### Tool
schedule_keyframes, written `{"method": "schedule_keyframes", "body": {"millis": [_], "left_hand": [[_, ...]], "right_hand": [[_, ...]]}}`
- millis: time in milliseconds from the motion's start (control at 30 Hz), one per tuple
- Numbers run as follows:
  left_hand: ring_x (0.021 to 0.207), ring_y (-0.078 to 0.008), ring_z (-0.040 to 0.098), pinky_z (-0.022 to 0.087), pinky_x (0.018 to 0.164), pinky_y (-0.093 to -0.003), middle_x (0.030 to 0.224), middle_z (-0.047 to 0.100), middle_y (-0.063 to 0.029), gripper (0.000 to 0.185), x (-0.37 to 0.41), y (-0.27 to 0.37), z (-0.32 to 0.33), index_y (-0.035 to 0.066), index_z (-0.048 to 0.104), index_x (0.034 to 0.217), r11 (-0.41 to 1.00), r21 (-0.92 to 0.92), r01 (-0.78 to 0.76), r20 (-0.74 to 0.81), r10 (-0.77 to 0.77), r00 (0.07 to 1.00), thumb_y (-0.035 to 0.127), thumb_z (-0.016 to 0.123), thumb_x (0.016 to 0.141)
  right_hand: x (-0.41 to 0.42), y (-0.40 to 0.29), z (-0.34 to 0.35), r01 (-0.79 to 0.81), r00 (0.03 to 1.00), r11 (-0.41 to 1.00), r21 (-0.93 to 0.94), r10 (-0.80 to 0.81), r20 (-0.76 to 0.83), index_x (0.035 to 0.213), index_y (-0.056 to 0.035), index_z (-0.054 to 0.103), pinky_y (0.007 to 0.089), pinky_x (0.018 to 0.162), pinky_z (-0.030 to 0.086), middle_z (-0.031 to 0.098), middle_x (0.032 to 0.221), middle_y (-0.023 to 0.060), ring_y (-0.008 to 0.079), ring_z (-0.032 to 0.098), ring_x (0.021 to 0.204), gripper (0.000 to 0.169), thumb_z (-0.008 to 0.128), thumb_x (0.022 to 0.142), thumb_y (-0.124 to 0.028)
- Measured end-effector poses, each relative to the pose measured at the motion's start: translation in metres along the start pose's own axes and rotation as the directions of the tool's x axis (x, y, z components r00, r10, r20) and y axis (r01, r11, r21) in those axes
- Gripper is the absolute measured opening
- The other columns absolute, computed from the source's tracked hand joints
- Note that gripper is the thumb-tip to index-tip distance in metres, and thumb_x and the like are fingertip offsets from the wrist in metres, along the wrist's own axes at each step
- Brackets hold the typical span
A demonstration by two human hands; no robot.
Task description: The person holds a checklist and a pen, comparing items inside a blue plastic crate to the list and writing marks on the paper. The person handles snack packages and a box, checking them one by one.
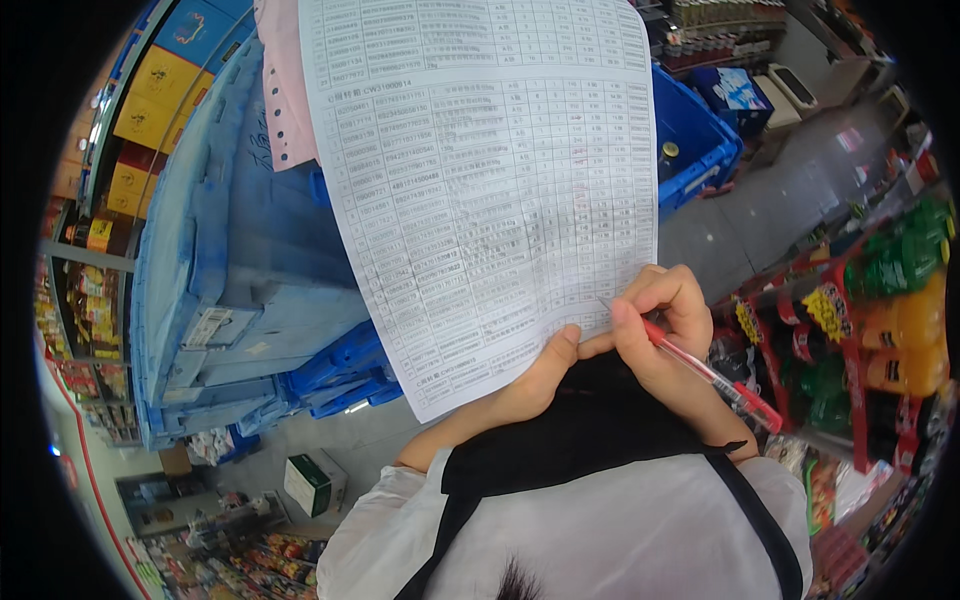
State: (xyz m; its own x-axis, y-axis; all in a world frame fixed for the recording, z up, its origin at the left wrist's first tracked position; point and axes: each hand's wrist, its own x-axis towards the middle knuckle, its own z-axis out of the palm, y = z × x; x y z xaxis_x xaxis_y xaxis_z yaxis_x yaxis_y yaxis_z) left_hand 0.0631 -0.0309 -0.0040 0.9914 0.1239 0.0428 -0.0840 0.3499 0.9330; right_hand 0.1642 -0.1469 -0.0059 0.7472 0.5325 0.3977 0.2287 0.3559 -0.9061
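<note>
A long white printed sheet [480,187] with table rows and a few red marks hangs in front of me. My left hand [546,373] grips its lower edge, the thumb on top of the paper and the fingers mostly hidden beneath it. In my right hand [664,322] is a red pen [709,371], held between thumb and fingers. The pen's tip is at the lower right part of the sheet, by the right-hand columns; whether it touches the paper I cannot tell.
Light blue lidded plastic crates [247,247] stand at the left, with blue crates [345,371] beside them. A blue bin [694,142] with a jar lies beyond the sheet. Shelves of drink bottles [900,330] are at the right. A green and white box [315,484] sits on the floor.
</note>
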Motion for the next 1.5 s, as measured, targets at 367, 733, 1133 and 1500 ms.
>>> {"method": "schedule_keyframes", "body": {"millis": [367,733,1133,1500], "left_hand": [[0.115,-0.0243,0.048,0.037,0.097,-0.0331,0.121,0.052,-0.0174,0.034,0.047,-0.02,0.021,0.0,0.051,0.12,0.941,0.235,0.245,-0.548,-0.08,0.833,0.009,0.043,0.088],[0.116,-0.0274,0.047,0.04,0.096,-0.0452,0.127,0.045,-0.0168,0.041,0.062,-0.031,0.046,0.0,0.037,0.128,0.987,0.16,-0.031,-0.879,0.156,0.451,0.011,0.044,0.089],[0.107,-0.0256,0.053,0.054,0.081,-0.0454,0.121,0.049,-0.0138,0.046,0.02,-0.026,0.079,-0.001,0.037,0.127,0.909,0.351,-0.226,-0.936,0.336,-0.102,0.012,0.05,0.085],[0.103,-0.0283,0.056,0.057,0.073,-0.0404,0.116,0.053,-0.016,0.045,0.005,-0.012,0.074,-0.003,0.037,0.126,0.862,0.472,-0.188,-0.867,0.415,-0.276,0.011,0.048,0.085]], "right_hand": [[0.085,0.042,-0.041,0.095,0.948,0.989,-0.113,-0.056,0.314,0.071,-0.0065,0.049,0.0269,0.048,0.04,0.052,0.064,0.0048,0.0161,0.053,0.053,0.022,0.07,0.07,0.0],[0.213,0.076,-0.025,-0.196,0.582,0.98,-0.037,0.147,0.8,0.102,-0.0038,0.051,0.0252,0.057,0.046,0.061,0.079,0.0069,0.0114,0.056,0.063,0.013,0.048,0.092,-0.012],[0.363,0.277,0.203,0.267,0.833,0.667,-0.696,0.204,0.514,0.114,-0.0045,0.043,0.0547,0.088,0.041,0.049,0.118,0.0233,0.0395,0.042,0.117,0.075,0.078,0.06,-0.044],[0.415,0.337,0.205,0.065,0.689,0.383,-0.921,0.651,0.319,0.136,0.0019,0.026,0.0643,0.091,0.034,0.028,0.137,0.0233,0.0487,0.033,0.123,0.1,0.067,0.066,-0.056]]}}
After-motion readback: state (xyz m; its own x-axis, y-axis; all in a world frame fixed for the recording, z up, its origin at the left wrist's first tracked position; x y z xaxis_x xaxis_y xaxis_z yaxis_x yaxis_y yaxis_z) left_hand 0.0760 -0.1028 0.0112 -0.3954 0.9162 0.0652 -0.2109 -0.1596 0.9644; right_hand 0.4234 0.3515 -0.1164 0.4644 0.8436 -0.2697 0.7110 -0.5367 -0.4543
